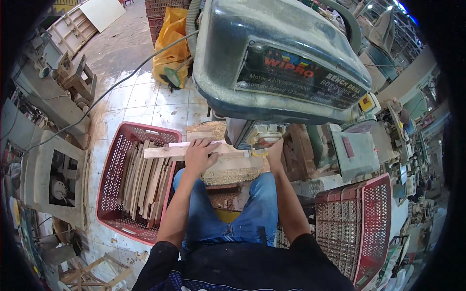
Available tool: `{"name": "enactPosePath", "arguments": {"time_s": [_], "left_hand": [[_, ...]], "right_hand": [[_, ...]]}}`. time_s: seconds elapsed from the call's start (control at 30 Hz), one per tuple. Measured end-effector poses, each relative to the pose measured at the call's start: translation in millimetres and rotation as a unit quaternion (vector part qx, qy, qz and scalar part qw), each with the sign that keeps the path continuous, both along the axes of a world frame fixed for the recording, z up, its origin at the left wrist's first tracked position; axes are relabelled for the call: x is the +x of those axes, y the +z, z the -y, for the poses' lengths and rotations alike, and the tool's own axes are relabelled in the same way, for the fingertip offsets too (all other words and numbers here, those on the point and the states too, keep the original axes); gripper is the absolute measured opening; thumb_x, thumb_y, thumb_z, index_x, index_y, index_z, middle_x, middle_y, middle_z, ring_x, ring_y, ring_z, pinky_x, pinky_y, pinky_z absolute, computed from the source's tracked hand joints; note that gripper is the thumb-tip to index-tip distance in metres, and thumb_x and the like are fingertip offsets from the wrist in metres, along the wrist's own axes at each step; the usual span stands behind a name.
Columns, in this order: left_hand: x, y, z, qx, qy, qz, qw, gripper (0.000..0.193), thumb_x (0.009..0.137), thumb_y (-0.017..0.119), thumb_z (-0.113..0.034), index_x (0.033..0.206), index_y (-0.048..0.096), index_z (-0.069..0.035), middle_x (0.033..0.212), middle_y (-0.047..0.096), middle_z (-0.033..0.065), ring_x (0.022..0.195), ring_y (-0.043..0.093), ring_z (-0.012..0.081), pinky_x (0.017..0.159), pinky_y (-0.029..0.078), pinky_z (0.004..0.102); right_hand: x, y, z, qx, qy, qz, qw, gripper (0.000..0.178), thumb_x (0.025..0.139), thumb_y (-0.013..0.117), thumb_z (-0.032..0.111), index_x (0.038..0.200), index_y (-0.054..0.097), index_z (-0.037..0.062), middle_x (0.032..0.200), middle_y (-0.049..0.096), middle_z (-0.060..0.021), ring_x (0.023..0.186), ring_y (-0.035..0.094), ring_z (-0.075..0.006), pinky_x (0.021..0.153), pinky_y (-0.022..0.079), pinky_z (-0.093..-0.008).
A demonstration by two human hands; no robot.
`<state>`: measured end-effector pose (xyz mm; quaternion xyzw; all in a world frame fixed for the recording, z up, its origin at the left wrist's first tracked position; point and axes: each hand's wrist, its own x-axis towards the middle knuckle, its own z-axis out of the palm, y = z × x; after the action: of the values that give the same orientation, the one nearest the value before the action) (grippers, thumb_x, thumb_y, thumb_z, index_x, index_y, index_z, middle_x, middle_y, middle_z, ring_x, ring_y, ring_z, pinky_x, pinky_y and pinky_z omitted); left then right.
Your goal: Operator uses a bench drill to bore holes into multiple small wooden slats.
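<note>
Under the drill (286, 53), one strip (170, 151) lies across the sawdust-strewn table (230, 173), my left grip (199, 156) closed over it. My right grip (274, 150) is mostly hidden behind the machine; its state cannot be told. Judged progress: one piece in work; whether the crate's (112, 160) batch (145, 179) is finished or waiting is unclear. Dark label (301, 75): red and pale lettering, partly legible.

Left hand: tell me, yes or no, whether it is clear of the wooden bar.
No, the left hand lies across the bar, which sticks out to its left.
</note>
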<state>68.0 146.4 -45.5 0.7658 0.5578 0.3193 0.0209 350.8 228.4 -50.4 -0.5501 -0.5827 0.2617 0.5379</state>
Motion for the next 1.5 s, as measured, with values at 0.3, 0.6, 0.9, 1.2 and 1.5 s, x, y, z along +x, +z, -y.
{"name": "enactPosePath", "arguments": {"time_s": [0.3, 0.6, 0.9, 1.2, 1.5], "left_hand": [[2.3, 4.6, -2.0, 0.016, -0.012, -0.01, 1.0, 0.04, 0.077, 0.073, -0.028, 0.116, 0.074, -0.018, 0.119, 0.068, 0.0036, 0.112, 0.061, 0.0242, 0.097, 0.045, 0.0403], [2.6, 3.9, -1.2, 0.01, -0.009, -0.01, 1.0, 0.041, 0.076, 0.072, -0.026, 0.116, 0.074, -0.018, 0.116, 0.069, 0.004, 0.111, 0.062, 0.0243, 0.096, 0.046, 0.0402], [2.4, -5.8, 1.8, 0.028, -0.019, 0.028, 0.999, 0.042, 0.078, 0.071, -0.027, 0.115, 0.07, -0.006, 0.119, 0.068, 0.0091, 0.114, 0.06, 0.0285, 0.103, 0.043, 0.0427], [1.7, 8.8, 22.9, 0.027, -0.032, -0.165, 0.985, 0.041, 0.083, 0.071, -0.029, 0.117, 0.062, -0.006, 0.114, 0.065, 0.0111, 0.113, 0.061, 0.0287, 0.094, 0.051, 0.0438], [0.0, 12.4, 53.8, -0.01, -0.098, -0.125, 0.987, 0.034, 0.09, 0.066, -0.03, 0.12, 0.062, -0.014, 0.105, 0.061, 0.0103, 0.097, 0.065, 0.0291, 0.079, 0.054, 0.0432]], "right_hand": [[11.6, -78.7, -111.9, 0.226, -0.08, 0.323, 0.916, 0.033, 0.077, 0.067, 0.014, 0.108, 0.068, 0.0026, 0.095, 0.069, -0.0217, 0.093, 0.064, -0.045, 0.078, 0.049, -0.0525], [22.4, 56.3, 59.9, -0.133, -0.024, 0.159, 0.978, 0.033, 0.089, 0.065, 0.032, 0.099, 0.069, 0.0, 0.08, 0.068, -0.0077, 0.073, 0.06, -0.0229, 0.072, 0.049, -0.038], [100.7, 223.8, 183.6, 0.13, 0.394, -0.548, 0.726, 0.093, 0.097, 0.039, 0.073, 0.161, 0.02, 0.0072, 0.083, 0.068, -0.0144, 0.06, 0.061, -0.0212, 0.054, 0.049, -0.0324], [101.3, 91.3, 196.6, -0.089, 0.079, -0.631, 0.767, 0.057, 0.105, 0.047, 0.049, 0.134, 0.058, 0.0017, 0.082, 0.068, -0.0103, 0.062, 0.06, -0.0236, 0.057, 0.051, -0.0379], [102.8, -2.6, 216.3, -0.187, 0.109, -0.673, 0.707, 0.042, 0.104, 0.053, 0.04, 0.127, 0.063, 0.0067, 0.089, 0.072, -0.0114, 0.073, 0.069, -0.0259, 0.068, 0.057, -0.0416]]}}
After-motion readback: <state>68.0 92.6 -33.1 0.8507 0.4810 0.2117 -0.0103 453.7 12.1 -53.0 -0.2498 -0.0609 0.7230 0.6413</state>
